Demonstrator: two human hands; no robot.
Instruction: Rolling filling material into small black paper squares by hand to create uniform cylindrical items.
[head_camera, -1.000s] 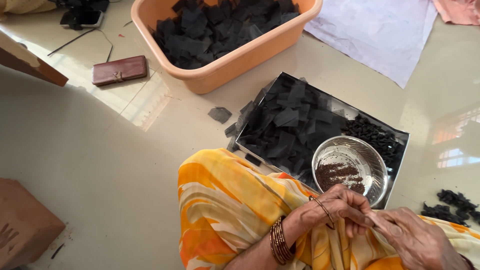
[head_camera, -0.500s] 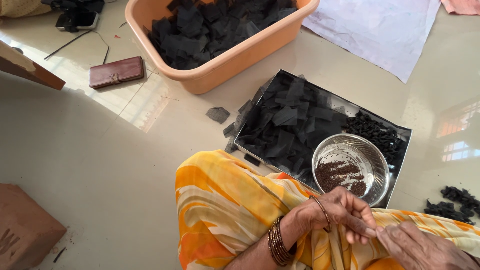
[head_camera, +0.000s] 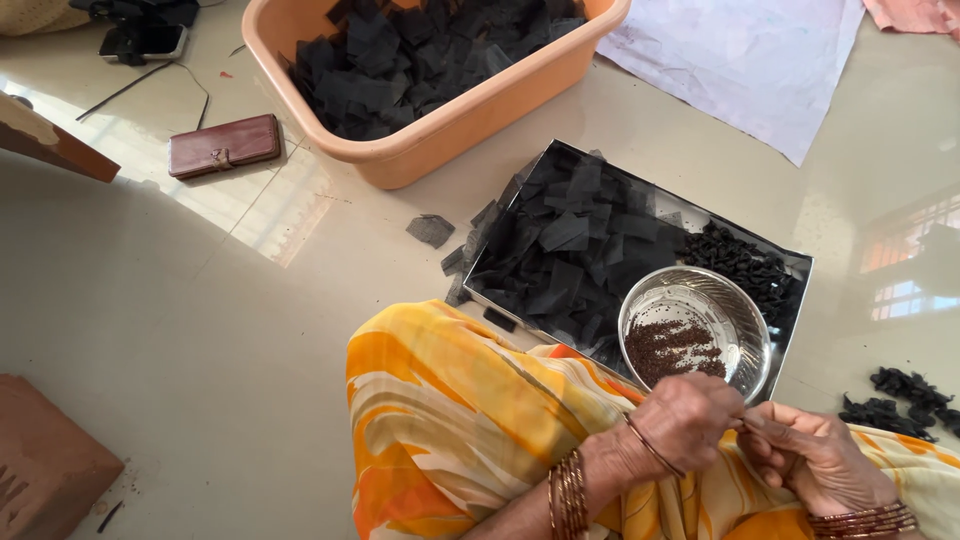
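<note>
Both hands met over the lap: the left hand and right hand were pinched closed together on something too small to tell, at six o'clock of the steel seed bowl in the tray of black squares.

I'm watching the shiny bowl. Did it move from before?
No. The steel bowl sits in the same corner of the metal tray, beside the black pieces, as earlier; only the camera view shifted slightly.

1 orange tub, 1 metal tray, 1 steel bowl, 1 brown wallet, 2 hands.
</note>
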